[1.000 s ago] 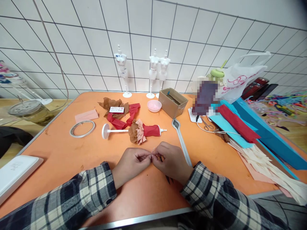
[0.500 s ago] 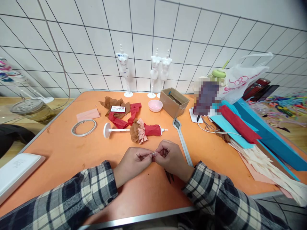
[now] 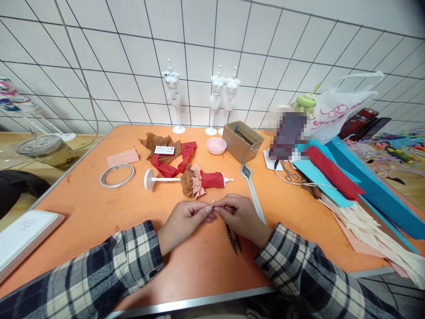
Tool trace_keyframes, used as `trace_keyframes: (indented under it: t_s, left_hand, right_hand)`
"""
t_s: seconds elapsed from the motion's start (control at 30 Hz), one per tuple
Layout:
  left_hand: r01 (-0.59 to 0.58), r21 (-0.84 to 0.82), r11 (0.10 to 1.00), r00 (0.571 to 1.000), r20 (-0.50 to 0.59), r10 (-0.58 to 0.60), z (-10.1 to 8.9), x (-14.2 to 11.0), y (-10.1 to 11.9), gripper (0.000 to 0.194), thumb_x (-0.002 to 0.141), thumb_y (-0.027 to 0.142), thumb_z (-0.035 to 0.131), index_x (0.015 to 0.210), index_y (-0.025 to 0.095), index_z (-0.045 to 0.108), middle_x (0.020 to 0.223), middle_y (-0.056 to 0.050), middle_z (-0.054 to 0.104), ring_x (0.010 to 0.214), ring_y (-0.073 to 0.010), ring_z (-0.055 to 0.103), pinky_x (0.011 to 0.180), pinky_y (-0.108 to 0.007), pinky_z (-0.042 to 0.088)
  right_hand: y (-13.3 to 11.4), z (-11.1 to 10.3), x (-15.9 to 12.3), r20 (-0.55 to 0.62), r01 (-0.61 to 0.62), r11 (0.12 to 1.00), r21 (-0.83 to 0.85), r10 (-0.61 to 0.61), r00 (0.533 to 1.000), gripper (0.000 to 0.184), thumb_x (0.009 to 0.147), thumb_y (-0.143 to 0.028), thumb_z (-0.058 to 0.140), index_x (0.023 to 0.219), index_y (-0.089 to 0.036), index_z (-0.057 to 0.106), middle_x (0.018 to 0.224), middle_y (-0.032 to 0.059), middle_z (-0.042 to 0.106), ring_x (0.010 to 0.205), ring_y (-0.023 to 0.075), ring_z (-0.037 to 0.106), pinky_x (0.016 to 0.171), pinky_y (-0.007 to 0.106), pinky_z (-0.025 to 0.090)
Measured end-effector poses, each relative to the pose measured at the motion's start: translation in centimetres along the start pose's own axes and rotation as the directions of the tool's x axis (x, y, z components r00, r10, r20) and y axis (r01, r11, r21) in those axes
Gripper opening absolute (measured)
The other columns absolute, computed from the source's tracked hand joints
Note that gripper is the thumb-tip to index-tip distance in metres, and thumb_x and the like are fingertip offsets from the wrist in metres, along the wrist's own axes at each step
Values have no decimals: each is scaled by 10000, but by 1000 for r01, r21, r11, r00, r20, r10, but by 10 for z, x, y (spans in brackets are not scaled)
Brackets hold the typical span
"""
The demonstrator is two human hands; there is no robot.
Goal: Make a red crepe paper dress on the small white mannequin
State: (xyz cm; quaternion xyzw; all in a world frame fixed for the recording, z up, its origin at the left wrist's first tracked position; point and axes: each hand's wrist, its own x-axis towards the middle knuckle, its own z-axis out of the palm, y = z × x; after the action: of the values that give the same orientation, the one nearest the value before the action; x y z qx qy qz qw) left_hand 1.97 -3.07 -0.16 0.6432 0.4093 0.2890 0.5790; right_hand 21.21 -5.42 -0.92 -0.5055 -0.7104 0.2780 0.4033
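Observation:
My left hand [image 3: 186, 218] and my right hand [image 3: 241, 216] meet over the orange table [image 3: 159, 274], fingertips pinched together. Between them sticks up a tiny white piece [image 3: 213, 202], too small to name; both hands appear closed on it. Just beyond lies a small mannequin on its side, wearing a red crepe paper bodice [image 3: 212, 180] and a ruffled brown and pink skirt [image 3: 193, 181]. Its white stand base [image 3: 149, 179] points left. Black thread snips [image 3: 234, 239] lie partly under my right hand.
Behind are a pink bowl [image 3: 216, 145], a cardboard box [image 3: 242, 142] and white mannequins [image 3: 216, 91]. At left lie a tape roll [image 3: 117, 176] and a white box-shaped object [image 3: 28, 239]. Scissors [image 3: 291, 173], blue paper [image 3: 323, 186] and a red paper roll [image 3: 334, 173] lie right.
The fingertips have shifted, and the tiny white piece now stands up between them. More of the snips shows beneath my right hand. The view has shifted slightly.

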Motion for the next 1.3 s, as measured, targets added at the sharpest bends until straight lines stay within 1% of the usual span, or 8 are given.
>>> trace_keyframes:
  t_s: [0.07,0.2,0.33,0.47,0.8,1.0,1.13,1.3]
  left_hand:
    - [-12,19,1000,1000,-13,12,-1,0,2,352,847,442,631,787,123,767,754,-91,777,672,-155,690,651,-228,549]
    - [-68,51,996,997,-35,70,-2,0,3,297,823,375,623,740,125,760,722,-78,771,658,-154,686,650,-220,540]
    - [-64,73,995,997,-48,68,-2,0,2,249,776,323,616,733,130,768,719,-71,779,656,-167,697,636,-224,540]
    - [-45,87,995,999,-23,47,-3,1,4,268,784,317,591,735,137,783,751,-70,789,670,-173,705,639,-229,546]
    - [-64,130,990,998,10,63,-2,2,5,290,827,309,575,835,148,815,737,-53,784,642,-152,682,608,-210,541]
    - [-108,215,971,994,37,102,2,0,7,308,843,310,550,769,151,803,712,-20,770,612,-153,645,591,-206,507]
    - [-112,258,960,993,8,114,2,0,4,272,827,286,565,754,163,797,648,2,740,606,-157,623,569,-199,486]
    - [-130,309,942,991,14,132,2,-1,2,256,810,255,560,689,152,760,568,26,660,547,-125,571,533,-177,436]
  right_hand:
    - [-4,-2,-1,4,95,994,-58,-95,995,158,824,-128,637,860,-199,774,629,-8,648,548,98,536,541,210,411]
    - [-6,-3,-5,23,257,958,-126,-257,966,179,863,-127,597,888,-199,759,700,9,687,592,103,585,563,206,420]
    - [-4,-2,-10,84,343,895,-286,-333,939,189,919,-185,564,968,-210,745,798,36,723,660,124,640,590,224,431]
    - [-3,-2,-12,118,326,875,-359,-304,945,192,937,-213,556,993,-219,740,812,37,727,689,134,659,601,235,434]
    - [-3,-1,-7,48,214,947,-238,-209,977,173,863,-139,619,950,-221,745,764,5,711,662,119,631,609,223,436]
    - [-6,-1,-7,23,153,950,-273,-153,988,38,820,-178,687,821,-211,707,721,-9,685,614,113,592,569,228,385]
    - [-7,-1,-7,50,175,930,-322,-168,984,46,849,-196,656,840,-216,696,744,-5,696,641,118,605,594,236,388]
    - [-11,2,-7,24,137,926,-352,-137,990,89,781,-178,662,706,-208,625,649,-21,630,577,118,549,542,249,328]
